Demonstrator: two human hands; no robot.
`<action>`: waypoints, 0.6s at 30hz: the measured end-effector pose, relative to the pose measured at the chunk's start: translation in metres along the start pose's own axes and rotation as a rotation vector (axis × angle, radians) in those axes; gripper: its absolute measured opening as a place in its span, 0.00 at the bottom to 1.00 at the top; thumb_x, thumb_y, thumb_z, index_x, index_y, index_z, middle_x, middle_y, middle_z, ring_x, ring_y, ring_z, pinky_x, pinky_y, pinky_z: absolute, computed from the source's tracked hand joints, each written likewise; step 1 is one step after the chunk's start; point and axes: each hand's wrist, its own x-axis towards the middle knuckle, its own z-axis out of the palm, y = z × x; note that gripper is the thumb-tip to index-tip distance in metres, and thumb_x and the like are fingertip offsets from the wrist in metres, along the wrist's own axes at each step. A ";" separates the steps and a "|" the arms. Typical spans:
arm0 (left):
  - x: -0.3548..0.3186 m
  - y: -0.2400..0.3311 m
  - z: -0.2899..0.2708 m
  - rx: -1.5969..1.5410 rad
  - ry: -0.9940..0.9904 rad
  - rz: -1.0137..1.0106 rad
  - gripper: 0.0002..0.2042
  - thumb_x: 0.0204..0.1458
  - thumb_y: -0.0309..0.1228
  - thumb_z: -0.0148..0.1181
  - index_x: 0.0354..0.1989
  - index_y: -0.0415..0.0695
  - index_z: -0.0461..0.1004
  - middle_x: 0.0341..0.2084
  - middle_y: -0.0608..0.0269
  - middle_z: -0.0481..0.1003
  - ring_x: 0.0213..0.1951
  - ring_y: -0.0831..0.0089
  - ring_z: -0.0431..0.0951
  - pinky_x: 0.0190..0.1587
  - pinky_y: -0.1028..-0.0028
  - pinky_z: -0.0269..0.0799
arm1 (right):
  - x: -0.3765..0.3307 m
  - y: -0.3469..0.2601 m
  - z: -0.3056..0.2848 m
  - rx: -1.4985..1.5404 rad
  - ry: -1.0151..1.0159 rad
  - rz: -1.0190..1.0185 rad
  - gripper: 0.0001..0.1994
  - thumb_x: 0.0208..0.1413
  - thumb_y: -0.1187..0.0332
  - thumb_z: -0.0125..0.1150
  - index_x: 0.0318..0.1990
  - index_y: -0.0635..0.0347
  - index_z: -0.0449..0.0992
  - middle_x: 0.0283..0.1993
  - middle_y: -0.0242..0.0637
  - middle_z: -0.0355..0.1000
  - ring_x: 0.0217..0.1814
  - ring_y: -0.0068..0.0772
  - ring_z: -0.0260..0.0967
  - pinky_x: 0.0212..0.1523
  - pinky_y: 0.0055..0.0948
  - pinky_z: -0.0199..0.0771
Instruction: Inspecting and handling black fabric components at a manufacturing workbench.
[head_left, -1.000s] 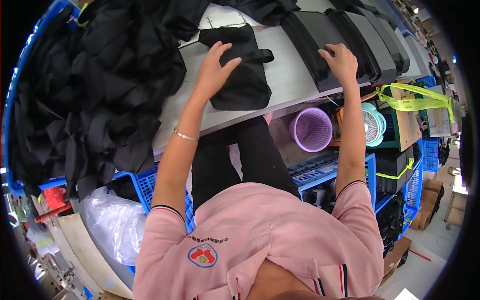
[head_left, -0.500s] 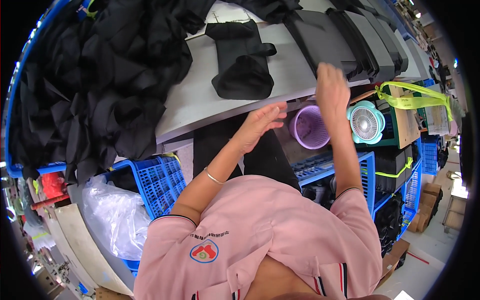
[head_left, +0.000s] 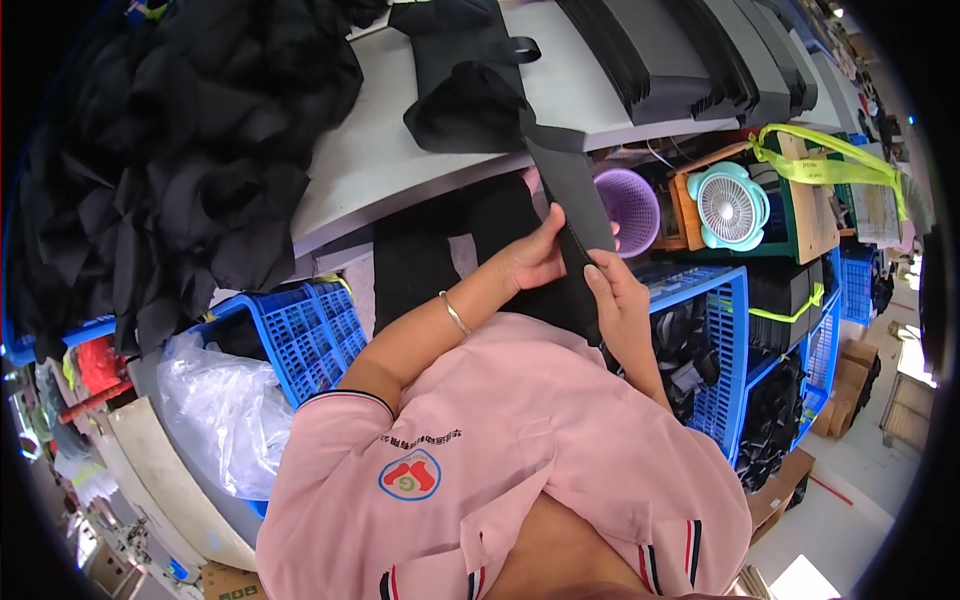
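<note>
Between my hands is a flat dark grey panel [head_left: 575, 190], tilted, with its far end at the table edge. My left hand [head_left: 533, 258] is closed on its left edge, thumb up along it. Around the right edge, lower down, my right hand [head_left: 622, 298] is closed with the thumb on top; its other fingers are partly hidden behind the panel. Just beyond, a black fabric cover [head_left: 465, 110] with a small side loop lies on the light grey table [head_left: 365, 165]. Stacked grey panels [head_left: 665, 50] lie at the table's far right.
A big heap of black fabric [head_left: 200, 140] fills the left. Below it are a blue crate [head_left: 315, 335] and clear plastic [head_left: 220, 415]. On the right stand a purple basket [head_left: 640, 215], a turquoise fan [head_left: 732, 207] and another blue crate [head_left: 725, 350] holding black pieces.
My right hand has come back from the stacks toward my body with a grey panel. My left hand has moved slightly right and closed on the panel too. The view has shifted a little.
</note>
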 end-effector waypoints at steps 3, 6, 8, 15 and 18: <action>0.000 0.010 0.018 0.007 0.094 0.105 0.34 0.52 0.53 0.66 0.61 0.43 0.67 0.57 0.50 0.71 0.60 0.60 0.70 0.64 0.58 0.66 | -0.005 0.008 -0.001 0.352 0.055 0.100 0.10 0.65 0.70 0.54 0.48 0.66 0.74 0.36 0.34 0.77 0.36 0.18 0.70 0.38 0.21 0.70; -0.003 0.023 0.036 0.131 0.229 0.185 0.20 0.54 0.39 0.66 0.49 0.38 0.74 0.40 0.52 0.80 0.44 0.65 0.80 0.53 0.64 0.76 | -0.006 0.012 0.006 0.362 0.096 0.146 0.11 0.64 0.70 0.56 0.49 0.68 0.73 0.39 0.32 0.76 0.39 0.16 0.67 0.42 0.19 0.69; -0.008 0.031 0.045 0.220 0.325 0.178 0.19 0.54 0.38 0.66 0.48 0.38 0.74 0.39 0.53 0.80 0.43 0.66 0.80 0.51 0.66 0.77 | -0.003 0.010 0.011 0.297 0.104 0.136 0.13 0.62 0.70 0.59 0.51 0.67 0.73 0.42 0.36 0.75 0.41 0.19 0.68 0.43 0.20 0.69; -0.034 0.041 0.056 0.514 0.483 0.354 0.15 0.52 0.36 0.68 0.42 0.38 0.76 0.37 0.57 0.80 0.34 0.73 0.79 0.43 0.73 0.75 | 0.023 -0.006 0.028 0.069 0.110 -0.136 0.27 0.58 0.67 0.63 0.63 0.67 0.65 0.55 0.46 0.72 0.55 0.36 0.71 0.56 0.30 0.69; -0.054 0.054 0.043 1.088 0.776 0.677 0.17 0.55 0.36 0.65 0.46 0.35 0.75 0.52 0.48 0.72 0.52 0.62 0.71 0.47 0.71 0.72 | 0.036 -0.003 0.028 0.487 -0.166 0.014 0.25 0.59 0.69 0.61 0.63 0.69 0.66 0.55 0.39 0.73 0.56 0.26 0.68 0.59 0.28 0.67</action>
